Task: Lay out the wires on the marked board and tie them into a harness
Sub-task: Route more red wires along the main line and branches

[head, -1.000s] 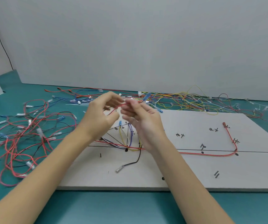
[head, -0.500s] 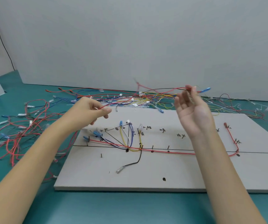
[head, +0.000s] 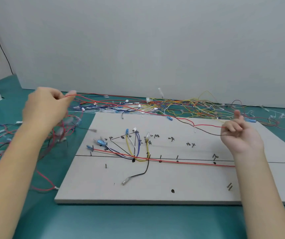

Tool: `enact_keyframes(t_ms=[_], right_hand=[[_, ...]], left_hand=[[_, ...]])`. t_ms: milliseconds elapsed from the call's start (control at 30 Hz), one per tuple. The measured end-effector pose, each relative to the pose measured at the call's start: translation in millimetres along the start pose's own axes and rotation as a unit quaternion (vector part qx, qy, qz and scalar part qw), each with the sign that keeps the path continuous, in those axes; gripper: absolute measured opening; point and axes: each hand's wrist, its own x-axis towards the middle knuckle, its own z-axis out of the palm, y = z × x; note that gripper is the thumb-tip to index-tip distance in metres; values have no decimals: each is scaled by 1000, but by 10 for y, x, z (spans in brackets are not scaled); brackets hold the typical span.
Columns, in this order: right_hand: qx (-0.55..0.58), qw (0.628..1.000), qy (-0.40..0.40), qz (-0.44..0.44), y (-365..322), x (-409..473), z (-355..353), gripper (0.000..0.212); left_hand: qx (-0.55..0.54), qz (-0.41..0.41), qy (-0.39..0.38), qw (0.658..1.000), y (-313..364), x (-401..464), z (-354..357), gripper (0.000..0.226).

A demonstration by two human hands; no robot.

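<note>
Currently L hand [head: 46, 107] is raised at far left, fingers curled, pinching one end of a thin red wire [head: 121, 105]. R hand [head: 240, 135] is up over the right part of the flat grey marked board [head: 172, 187], palm toward cam, fingers curled on the wire's other end plus a thin black wire [head: 205, 131]. Red wire spans btwn both hands, above the board's far edge. Laid-out wire bundle [head: 138, 154] sits along the board's black line. Loose multicolour wire pile [head: 181, 106] lies on the green table [head: 138, 221], far side; red wire tangle [head: 59, 133] lies left of the board.

green table [head: 138, 221]: grey marked board [head: 181, 187], loose wire piles [head: 181, 104] left and behind.
</note>
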Motion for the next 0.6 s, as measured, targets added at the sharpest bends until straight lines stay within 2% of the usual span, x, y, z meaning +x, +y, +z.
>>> enact_keyframes(t_ms=[100,267,367,433,500,567,600], right_hand=[[42,999,14,1,-58,-31,-44,28],[79,996,30,15,-58,-65,-76,41],[118,992,42,19,-106,-66,-118,42],[132,990,34,26,-144,-66,-148,39],[125,991,15,48,-159,-57,-165,34],[42,996,-12,83,-130,-60,-129,25],[-32,994,-27,99,-87,-72,-85,20]], left_hand=[[22,9,83,996,-181,129,-51,62],[8,-34,76,997,-524,340,-18,69],[3,-66,53,996,-678,418,-66,85],[62,-93,17,994,-682,432,-103,94],[165,-121,-61,977,-642,412,-119,113],[233,-112,-155,953,-521,366,-116,129],[250,-89,-171,949,-439,314,-93,125]])
